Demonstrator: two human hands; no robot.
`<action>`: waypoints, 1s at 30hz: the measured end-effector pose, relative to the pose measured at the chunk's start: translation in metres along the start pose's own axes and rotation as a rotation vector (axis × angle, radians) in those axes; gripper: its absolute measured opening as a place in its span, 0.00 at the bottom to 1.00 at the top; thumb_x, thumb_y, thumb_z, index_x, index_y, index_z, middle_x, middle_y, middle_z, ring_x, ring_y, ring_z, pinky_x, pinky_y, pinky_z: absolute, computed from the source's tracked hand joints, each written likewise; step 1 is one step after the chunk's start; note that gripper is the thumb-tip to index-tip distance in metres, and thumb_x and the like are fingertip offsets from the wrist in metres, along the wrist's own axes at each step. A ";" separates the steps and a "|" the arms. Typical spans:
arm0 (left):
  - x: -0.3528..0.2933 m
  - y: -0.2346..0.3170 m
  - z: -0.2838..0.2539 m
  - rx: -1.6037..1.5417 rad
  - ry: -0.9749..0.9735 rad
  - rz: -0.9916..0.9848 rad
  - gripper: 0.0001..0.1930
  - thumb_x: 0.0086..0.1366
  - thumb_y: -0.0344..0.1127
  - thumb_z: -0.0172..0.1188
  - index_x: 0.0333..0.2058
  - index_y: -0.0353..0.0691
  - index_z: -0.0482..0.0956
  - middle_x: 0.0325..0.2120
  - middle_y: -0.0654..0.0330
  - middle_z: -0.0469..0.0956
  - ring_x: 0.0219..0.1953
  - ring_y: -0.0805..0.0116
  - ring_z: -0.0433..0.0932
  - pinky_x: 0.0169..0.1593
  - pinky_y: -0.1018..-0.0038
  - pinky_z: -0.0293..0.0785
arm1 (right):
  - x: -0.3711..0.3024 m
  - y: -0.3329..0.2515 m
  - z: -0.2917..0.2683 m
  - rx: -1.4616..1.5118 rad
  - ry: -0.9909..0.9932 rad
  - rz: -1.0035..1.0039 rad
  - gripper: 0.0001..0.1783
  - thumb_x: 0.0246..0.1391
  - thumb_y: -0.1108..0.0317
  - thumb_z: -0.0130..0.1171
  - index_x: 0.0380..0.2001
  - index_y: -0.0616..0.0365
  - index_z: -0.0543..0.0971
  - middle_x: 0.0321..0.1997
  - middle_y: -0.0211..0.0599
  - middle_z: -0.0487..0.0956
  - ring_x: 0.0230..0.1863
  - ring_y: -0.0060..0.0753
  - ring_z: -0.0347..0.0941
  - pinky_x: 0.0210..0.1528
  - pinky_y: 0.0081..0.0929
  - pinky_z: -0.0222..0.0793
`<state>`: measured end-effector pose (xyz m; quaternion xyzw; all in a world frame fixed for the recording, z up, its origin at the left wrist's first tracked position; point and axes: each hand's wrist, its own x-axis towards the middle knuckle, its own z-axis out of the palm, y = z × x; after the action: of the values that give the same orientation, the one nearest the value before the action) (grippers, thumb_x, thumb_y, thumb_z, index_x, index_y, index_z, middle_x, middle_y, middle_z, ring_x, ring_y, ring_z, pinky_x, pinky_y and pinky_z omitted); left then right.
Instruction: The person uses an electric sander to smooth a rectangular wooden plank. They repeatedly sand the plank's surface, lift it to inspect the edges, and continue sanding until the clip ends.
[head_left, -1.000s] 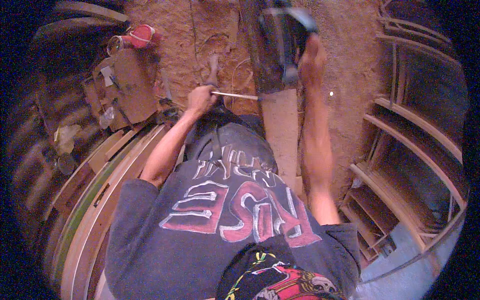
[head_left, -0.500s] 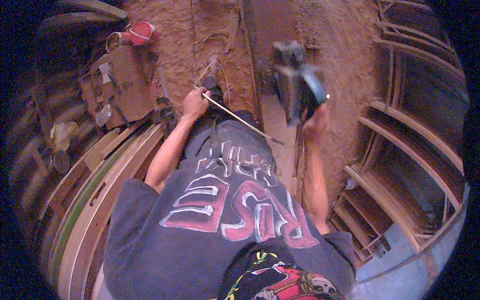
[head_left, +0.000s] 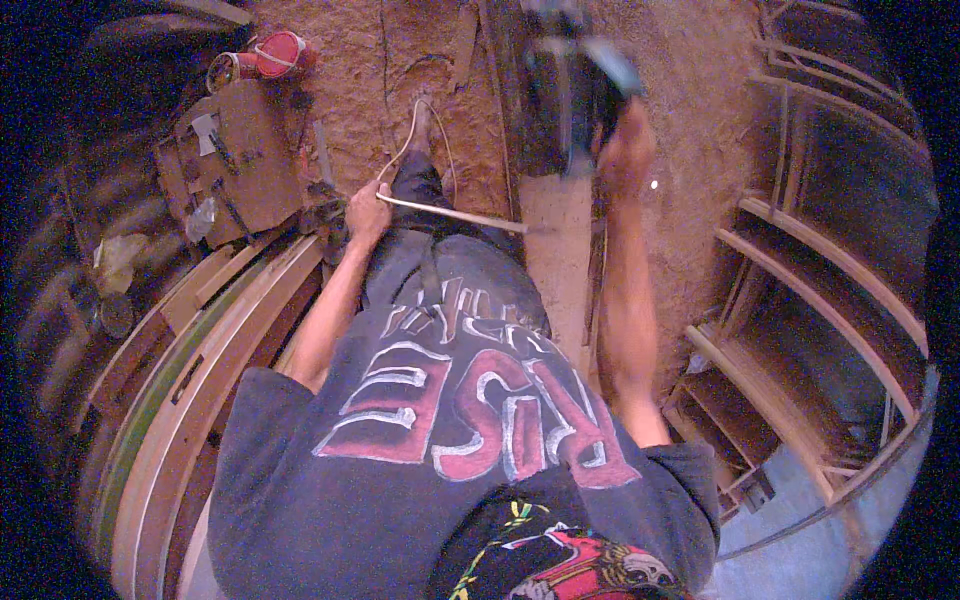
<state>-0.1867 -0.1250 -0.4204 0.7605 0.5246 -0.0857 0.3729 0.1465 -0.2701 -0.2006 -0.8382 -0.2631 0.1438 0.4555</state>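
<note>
Dusty brown floor (head_left: 690, 120) lies on both sides of a long wooden board (head_left: 558, 270). At left, the left hand (head_left: 368, 210) has its fingers folded around a pale cord (head_left: 455, 212), which runs right toward the board. Farther, over the board, is a dark, blurred power tool (head_left: 555, 110) with teal handle (head_left: 615, 68); the right hand (head_left: 627, 145) holds this handle, the tool's body just left of its fingers.
</note>
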 end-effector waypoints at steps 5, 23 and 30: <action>-0.011 0.006 -0.004 0.031 -0.064 0.117 0.17 0.69 0.48 0.53 0.42 0.40 0.81 0.43 0.47 0.81 0.46 0.43 0.79 0.49 0.51 0.74 | -0.200 0.048 -0.035 0.200 0.189 0.289 0.35 0.67 0.34 0.40 0.36 0.58 0.77 0.24 0.26 0.74 0.24 0.24 0.69 0.27 0.25 0.67; -0.013 -0.019 -0.004 -0.193 0.180 0.032 0.21 0.73 0.51 0.47 0.38 0.40 0.81 0.31 0.42 0.81 0.37 0.38 0.80 0.39 0.51 0.73 | 0.136 -0.020 0.036 0.262 -0.079 0.121 0.36 0.67 0.35 0.42 0.31 0.62 0.77 0.27 0.36 0.77 0.25 0.29 0.72 0.26 0.33 0.68; -0.013 -0.014 -0.009 -0.272 0.157 0.087 0.20 0.72 0.51 0.48 0.41 0.42 0.82 0.34 0.45 0.82 0.39 0.39 0.81 0.42 0.53 0.75 | -0.053 0.013 0.002 -0.136 -0.018 0.303 0.26 0.71 0.49 0.38 0.38 0.64 0.73 0.40 0.56 0.76 0.37 0.62 0.72 0.38 0.52 0.68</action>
<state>-0.2070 -0.1264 -0.4141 0.7292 0.5256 0.0619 0.4338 0.1060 -0.3054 -0.2127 -0.8959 -0.1469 0.2005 0.3682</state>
